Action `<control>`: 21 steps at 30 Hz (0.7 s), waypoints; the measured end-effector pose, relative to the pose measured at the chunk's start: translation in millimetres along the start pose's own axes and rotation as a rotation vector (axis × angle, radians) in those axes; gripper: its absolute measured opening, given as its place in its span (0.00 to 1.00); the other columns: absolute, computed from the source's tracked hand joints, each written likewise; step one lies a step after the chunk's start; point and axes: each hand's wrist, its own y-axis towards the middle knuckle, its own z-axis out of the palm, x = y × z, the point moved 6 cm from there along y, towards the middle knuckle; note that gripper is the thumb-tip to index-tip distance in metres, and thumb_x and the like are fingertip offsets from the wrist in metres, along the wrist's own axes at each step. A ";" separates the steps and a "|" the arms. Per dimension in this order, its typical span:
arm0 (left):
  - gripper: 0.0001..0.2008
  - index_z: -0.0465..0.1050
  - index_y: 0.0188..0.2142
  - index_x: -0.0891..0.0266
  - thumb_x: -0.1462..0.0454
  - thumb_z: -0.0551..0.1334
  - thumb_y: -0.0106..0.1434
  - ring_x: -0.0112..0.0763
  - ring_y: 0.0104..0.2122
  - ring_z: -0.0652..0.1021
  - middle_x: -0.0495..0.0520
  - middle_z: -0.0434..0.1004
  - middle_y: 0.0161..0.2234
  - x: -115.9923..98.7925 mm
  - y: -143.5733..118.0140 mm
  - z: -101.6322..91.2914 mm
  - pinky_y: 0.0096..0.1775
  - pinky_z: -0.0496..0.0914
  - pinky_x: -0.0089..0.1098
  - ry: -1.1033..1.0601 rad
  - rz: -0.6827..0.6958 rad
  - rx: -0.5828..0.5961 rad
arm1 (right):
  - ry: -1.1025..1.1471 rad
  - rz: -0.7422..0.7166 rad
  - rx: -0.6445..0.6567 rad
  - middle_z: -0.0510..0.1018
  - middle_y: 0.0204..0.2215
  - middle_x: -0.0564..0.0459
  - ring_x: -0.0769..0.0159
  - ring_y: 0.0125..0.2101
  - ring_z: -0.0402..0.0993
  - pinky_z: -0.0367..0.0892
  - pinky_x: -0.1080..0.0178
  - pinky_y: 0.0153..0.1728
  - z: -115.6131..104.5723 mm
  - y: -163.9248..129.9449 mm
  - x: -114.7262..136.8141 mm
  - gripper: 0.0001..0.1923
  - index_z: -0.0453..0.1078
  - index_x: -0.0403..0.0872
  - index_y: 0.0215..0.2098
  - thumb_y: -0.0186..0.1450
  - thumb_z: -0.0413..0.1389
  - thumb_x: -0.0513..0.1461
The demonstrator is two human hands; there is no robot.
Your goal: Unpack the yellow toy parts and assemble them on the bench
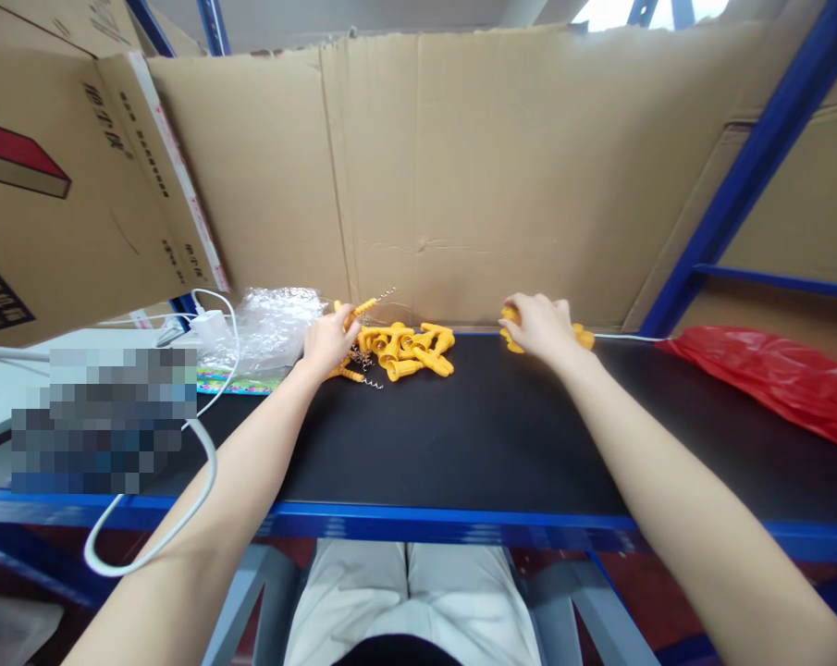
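The left hand [330, 337] closes around a yellow ribbed shaft [366, 306], presumably keeping its metal spiral [387, 293] clear; the right hand [544, 326] curls over yellow pieces [584, 337], grip unclear.

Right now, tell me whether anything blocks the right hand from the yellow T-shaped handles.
Nothing visible does: only black tabletop shows between the right hand and the yellow T-shaped handles. The left hand is on their left.

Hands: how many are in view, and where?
2: the left hand, holding a yellow-handled spiral, and the right hand, at other yellow pieces, partly hiding them.
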 end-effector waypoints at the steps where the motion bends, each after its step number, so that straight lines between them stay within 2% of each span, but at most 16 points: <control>1: 0.17 0.70 0.48 0.56 0.56 0.52 0.63 0.38 0.34 0.76 0.57 0.77 0.35 5.8 1.3 1.1 0.35 0.66 0.33 -0.004 -0.020 -0.004 | -0.009 0.050 0.048 0.76 0.39 0.44 0.52 0.42 0.68 0.55 0.53 0.42 3.0 1.2 -8.5 0.14 0.69 0.45 0.44 0.61 0.51 0.41; 4: 0.18 0.70 0.49 0.56 0.57 0.54 0.62 0.40 0.35 0.76 0.58 0.78 0.36 18.7 3.5 4.5 0.37 0.67 0.35 -0.016 -0.061 -0.005 | -0.023 0.184 0.178 0.77 0.40 0.45 0.54 0.43 0.69 0.57 0.54 0.42 12.8 2.1 -31.9 0.14 0.70 0.46 0.44 0.61 0.51 0.41; 7: 0.18 0.71 0.49 0.58 0.62 0.52 0.62 0.41 0.36 0.77 0.59 0.78 0.36 27.1 4.0 6.9 0.39 0.67 0.38 -0.019 -0.086 -0.009 | -0.042 0.265 0.249 0.76 0.43 0.44 0.55 0.44 0.70 0.60 0.57 0.41 22.5 0.3 -49.2 0.17 0.69 0.45 0.47 0.61 0.52 0.41; 10: 0.18 0.72 0.48 0.58 0.66 0.50 0.62 0.41 0.38 0.76 0.58 0.78 0.37 32.0 4.4 8.1 0.41 0.68 0.38 -0.038 -0.084 -0.026 | -0.074 0.298 0.348 0.76 0.44 0.43 0.57 0.43 0.71 0.62 0.60 0.39 34.8 -3.9 -58.8 0.18 0.69 0.44 0.48 0.60 0.54 0.40; 14: 0.18 0.72 0.47 0.58 0.68 0.50 0.61 0.39 0.40 0.75 0.56 0.77 0.40 36.7 5.7 10.8 0.44 0.68 0.39 -0.111 -0.075 -0.039 | -0.104 0.313 0.504 0.76 0.42 0.43 0.57 0.42 0.72 0.63 0.62 0.36 48.8 -10.9 -64.5 0.15 0.71 0.44 0.44 0.57 0.56 0.37; 17: 0.19 0.72 0.48 0.59 0.69 0.50 0.61 0.39 0.42 0.75 0.57 0.76 0.42 37.3 7.3 14.5 0.45 0.68 0.40 -0.155 -0.030 -0.047 | -0.087 0.321 0.502 0.76 0.42 0.43 0.58 0.41 0.72 0.63 0.63 0.35 51.6 -11.4 -67.6 0.17 0.70 0.44 0.46 0.57 0.55 0.34; 21: 0.23 0.71 0.50 0.61 0.73 0.49 0.57 0.37 0.44 0.73 0.57 0.74 0.41 32.5 8.1 23.7 0.47 0.68 0.37 -0.179 0.130 -0.017 | -0.057 0.307 0.421 0.76 0.42 0.42 0.59 0.41 0.72 0.64 0.63 0.37 52.4 -8.3 -70.4 0.22 0.69 0.43 0.48 0.55 0.53 0.30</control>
